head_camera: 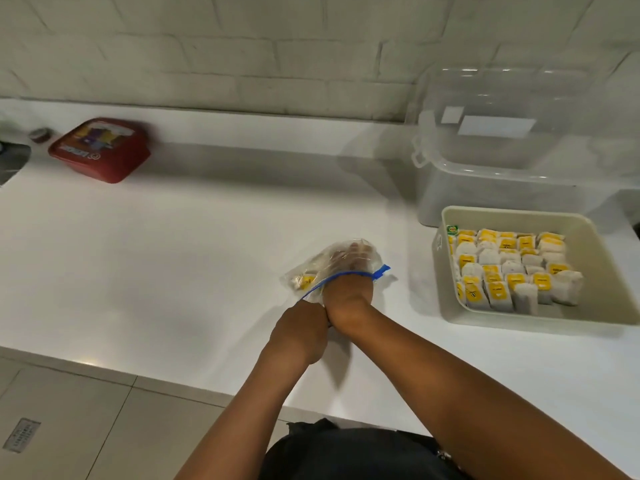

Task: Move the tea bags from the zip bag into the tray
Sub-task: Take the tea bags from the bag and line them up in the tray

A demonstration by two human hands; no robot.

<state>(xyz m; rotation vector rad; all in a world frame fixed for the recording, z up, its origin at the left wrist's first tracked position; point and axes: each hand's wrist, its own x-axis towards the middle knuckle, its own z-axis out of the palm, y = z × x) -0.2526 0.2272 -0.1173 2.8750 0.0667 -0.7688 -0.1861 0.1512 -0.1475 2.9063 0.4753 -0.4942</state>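
Note:
A clear zip bag (311,268) with a blue zip strip lies on the white counter (173,254) in the middle. A yellow-tagged tea bag (306,281) shows inside it at the left. My right hand (348,292) is pushed into the bag's mouth up to the wrist. Its fingers show blurred through the plastic, so its grip is unclear. My left hand (299,336) pinches the bag's near edge by the zip. To the right, the beige tray (512,214) holds several rows of upright tea bags (509,268).
A clear plastic container (502,161) with a latch stands behind the tray against the brick wall. A red lidded box (100,150) sits at the back left, next to a sink edge (12,161). The counter's front edge (138,372) runs above a tiled floor.

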